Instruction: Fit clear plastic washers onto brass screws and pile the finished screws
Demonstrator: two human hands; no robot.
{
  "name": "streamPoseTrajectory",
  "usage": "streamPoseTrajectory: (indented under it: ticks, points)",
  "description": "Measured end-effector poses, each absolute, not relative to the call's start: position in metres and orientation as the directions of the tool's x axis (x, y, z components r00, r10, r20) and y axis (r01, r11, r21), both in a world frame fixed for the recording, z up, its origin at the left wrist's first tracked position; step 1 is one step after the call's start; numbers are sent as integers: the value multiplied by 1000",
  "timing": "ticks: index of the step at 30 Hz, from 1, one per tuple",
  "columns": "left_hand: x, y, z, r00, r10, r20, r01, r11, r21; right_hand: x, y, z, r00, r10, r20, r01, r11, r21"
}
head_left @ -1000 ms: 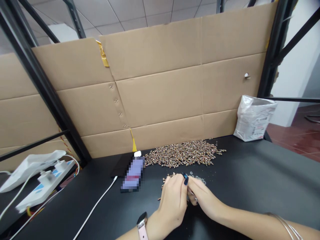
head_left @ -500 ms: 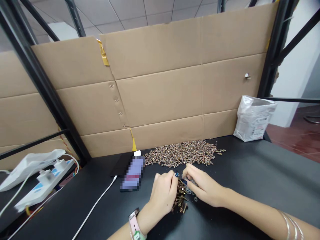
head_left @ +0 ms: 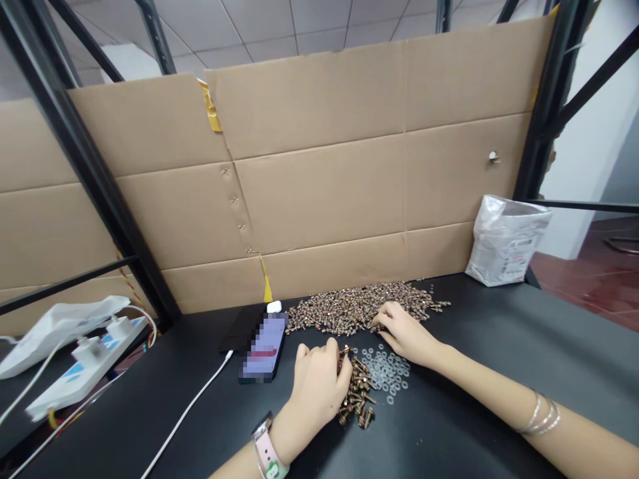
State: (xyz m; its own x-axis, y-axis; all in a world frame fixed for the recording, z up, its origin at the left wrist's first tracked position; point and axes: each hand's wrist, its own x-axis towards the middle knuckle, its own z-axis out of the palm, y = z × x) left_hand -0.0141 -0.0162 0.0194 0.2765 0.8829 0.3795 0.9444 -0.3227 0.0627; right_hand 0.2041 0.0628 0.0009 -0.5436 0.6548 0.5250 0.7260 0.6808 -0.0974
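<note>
head view, surface and room: a matte black tabletop (head_left: 499, 359) runs across the frame. behind it stands a wall of tan corrugated cardboard panels (head_left: 319, 193), patched with yellow tape (head_left: 210, 106) and backed by black steel rack uprights (head_left: 84, 159). a dark red tile floor (head_left: 594, 293) shows at far right. a crumpled white plastic bag (head_left: 506, 241) stands at the table's back right corner. at left lie a white power strip (head_left: 87, 372) and a white cable (head_left: 187, 406), which runs to a smartphone with a pixelated screen (head_left: 264, 347), lying on the table.

a wide loose heap of copper-coloured screws (head_left: 354, 309) lies along the back of the table, right of the smartphone. nearer the person are a small pile of copper-coloured screws (head_left: 357, 392) and, just right of it, a scatter of clear ring washers (head_left: 387, 372).

left hand (head_left: 319, 386), wearing a watch with a pink strap (head_left: 267, 446), rests half-curled against the small pile; whether it holds any screws cannot be told. right arm reaches forward, with thin silver bangles (head_left: 539, 416) on the wrist. right hand (head_left: 404, 336) sits narrow, fingers bent, tips at the heap's near edge; any grip cannot be told.
</note>
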Motion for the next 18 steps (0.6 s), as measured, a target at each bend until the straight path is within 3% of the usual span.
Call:
streamPoseTrajectory:
  ticks: [6, 18]
  points:
    - [-12, -21, 24, 312, 851, 422, 902, -404, 149, 199, 61, 4, -562, 622, 545, 699, 709, -90]
    - [-12, -21, 19, 441, 774, 455, 741, -600, 303, 170, -3, 30, -598, 510, 618, 433, 855, -286]
